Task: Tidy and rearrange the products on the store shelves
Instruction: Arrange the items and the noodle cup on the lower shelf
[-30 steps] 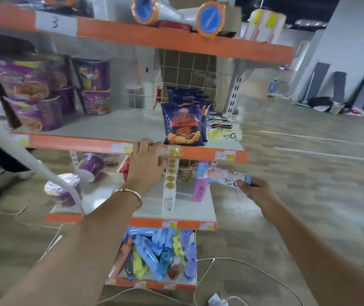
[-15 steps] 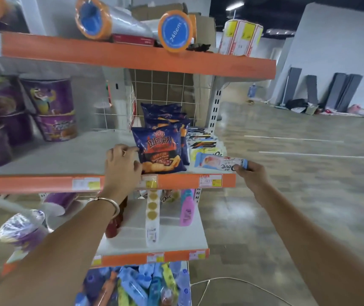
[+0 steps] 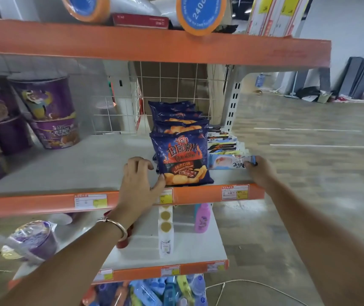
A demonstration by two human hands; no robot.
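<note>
Potato-chip bags (image 3: 176, 120) stand one behind another on the middle shelf (image 3: 55, 168), with the front bag (image 3: 182, 160) upright just behind the orange front edge. We rest our left hand (image 3: 140, 180) on the shelf beside it. The fingers are arched with their tips down on the board, the thumb touches the bag's lower left corner, and the hand grips nothing. A thin bracelet (image 3: 113, 224) circles that wrist. Our right hand (image 3: 262, 173) pinches the right end of a pale blue Dove packet (image 3: 227, 162). The packet lies flat on the shelf, just right of the front bag, at the front of a row of similar flat packets (image 3: 222, 142). Purple noodle cups (image 3: 48, 109) are stacked well to the left. On the shelf below stands a pink bottle (image 3: 202, 218).
</note>
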